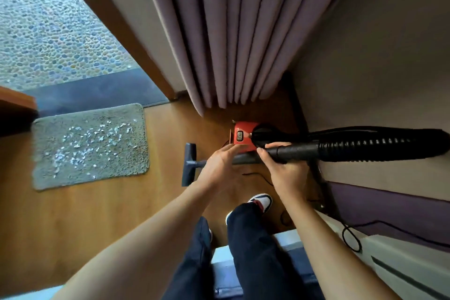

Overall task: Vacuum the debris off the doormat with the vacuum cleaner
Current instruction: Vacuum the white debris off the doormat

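black ribbed vacuum hose (365, 151) was gripped in the curled right hand (287, 173), left hand (219, 168) held straight-fingered by the grey wand (244, 159), seemingly for coupling, white debris (97, 139) noted unswept on grey shaggy doormat (121, 165).

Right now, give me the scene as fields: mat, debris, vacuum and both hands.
doormat: grey, on the wood floor, at left
debris: white bits scattered across the doormat
vacuum cleaner: red body at the curtain's foot
floor nozzle: on the floor, off the doormat
right hand: grips the end of the black hose
left hand: open, fingers at the red body
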Demonstrator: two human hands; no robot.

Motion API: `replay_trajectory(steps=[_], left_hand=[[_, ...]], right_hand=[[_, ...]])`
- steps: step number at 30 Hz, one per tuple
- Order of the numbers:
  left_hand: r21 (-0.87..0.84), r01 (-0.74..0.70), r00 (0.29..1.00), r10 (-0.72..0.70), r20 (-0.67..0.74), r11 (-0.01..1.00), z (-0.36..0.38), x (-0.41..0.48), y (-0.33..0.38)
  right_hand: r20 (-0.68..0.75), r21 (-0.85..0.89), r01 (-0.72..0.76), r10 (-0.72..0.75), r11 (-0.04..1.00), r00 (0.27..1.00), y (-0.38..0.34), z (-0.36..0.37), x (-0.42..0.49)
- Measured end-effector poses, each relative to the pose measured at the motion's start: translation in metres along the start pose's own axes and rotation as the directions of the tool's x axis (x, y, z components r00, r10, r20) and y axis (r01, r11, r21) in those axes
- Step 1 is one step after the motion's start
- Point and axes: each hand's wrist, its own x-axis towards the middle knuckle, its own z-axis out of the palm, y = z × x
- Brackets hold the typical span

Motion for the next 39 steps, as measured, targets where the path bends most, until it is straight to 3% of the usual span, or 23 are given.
replay_trajectory(steps=[5,8,11,13,15,17,19,21,22,24,28,30,32,35,39], left_hand=[[0.041,0.017,0.999,-0.015,-0.038,0.999,0.008,-0.007,-0.063],[0.088,0.003,1.0,-0.001,-0.023,0.996,0.002,-0.012,-0.093],[0.082,0.019,1.0,-0.019,-0.01,0.996,-0.011,-0.023,-0.114],[0.083,0.041,0.999,-0.042,0.005,0.996,-0.02,-0.029,-0.124],[0.061,0.05,0.998,-0.051,0.02,0.997,-0.031,-0.036,-0.132],[0.019,0.041,0.998,-0.041,0.036,0.999,-0.041,-0.046,-0.138],[0.021,0.018,1.0,-0.019,0.017,1.0,-0.049,-0.055,-0.146],[0.069,0.029,1.0,-0.029,0.002,0.997,-0.056,-0.065,-0.162],[0.094,0.039,0.999,-0.04,0.009,0.995,-0.057,-0.068,-0.172],[0.136,0.037,0.999,-0.041,0.024,0.99,-0.061,-0.078,-0.189],[0.22,0.103,0.993,-0.086,-0.085,0.97,-0.06,-0.108,-0.216],[0.116,0.204,0.959,-0.174,-0.224,0.972,-0.057,-0.124,-0.226],[-0.038,0.384,0.878,-0.378,-0.294,0.923,-0.058,-0.14,-0.231],[-0.311,0.622,0.701,-0.688,-0.188,0.719,-0.064,-0.158,-0.245],[-0.601,0.692,0.518,-0.855,0.027,0.4,-0.071,-0.171,-0.271]], right_hand=[[0.065,0.142,-0.135,0.127,0.981,0.99,0.008,0.048,-0.019],[0.06,0.185,-0.361,0.356,0.914,0.933,0.011,0.074,-0.033],[0.27,-0.054,-0.509,0.503,0.859,0.821,-0.007,0.094,-0.055],[0.449,-0.333,-0.367,0.488,0.869,0.748,-0.035,0.101,-0.071],[0.565,-0.449,-0.036,0.315,0.893,0.763,-0.076,0.11,-0.075],[0.688,-0.457,0.344,0.082,0.82,0.721,-0.108,0.126,-0.069],[0.781,-0.537,0.65,0.025,0.537,0.624,-0.119,0.149,-0.056],[0.783,-0.621,0.745,0.199,0.243,0.589,-0.119,0.173,-0.045],[0.743,-0.657,0.733,0.324,0.179,0.586,-0.115,0.182,-0.04],[0.668,-0.706,0.677,0.514,0.207,0.538,-0.103,0.196,-0.037],[0.679,-0.73,0.531,0.548,0.431,0.489,-0.079,0.219,-0.048],[0.676,-0.737,0.476,0.531,0.48,0.512,-0.068,0.228,-0.059],[0.672,-0.739,0.428,0.516,0.521,0.531,-0.055,0.237,-0.07],[0.657,-0.737,0.327,0.514,0.591,0.552,-0.039,0.251,-0.082],[0.652,-0.702,0.144,0.548,0.697,0.523,-0.024,0.269,-0.09]])
